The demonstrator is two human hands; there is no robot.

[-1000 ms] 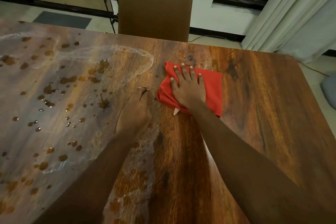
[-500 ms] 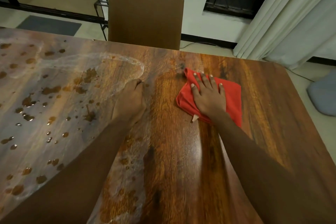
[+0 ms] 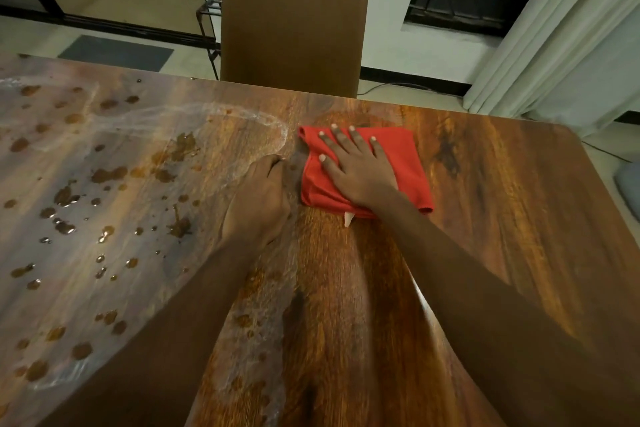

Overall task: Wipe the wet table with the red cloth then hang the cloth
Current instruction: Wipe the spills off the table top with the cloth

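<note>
A folded red cloth point(image 3: 408, 163) lies flat on the wooden table point(image 3: 512, 218), near the far edge at the middle. My right hand point(image 3: 356, 166) presses down on the cloth with fingers spread. A small white tag pokes out from the cloth's near edge. My left hand point(image 3: 258, 201) rests on the table just left of the cloth, fingers curled into a loose fist, holding nothing. Water drops and streaks point(image 3: 104, 204) cover the left half of the table.
A brown chair point(image 3: 292, 17) stands pushed against the table's far edge. White curtains point(image 3: 561, 45) hang at the right. A dark floor mat point(image 3: 116, 52) and a metal rack point(image 3: 207, 21) are beyond the table at the left.
My right hand has slid the cloth back to the left, close to my left hand, after moving it right. The left hand has stayed in place on the wet patch.
</note>
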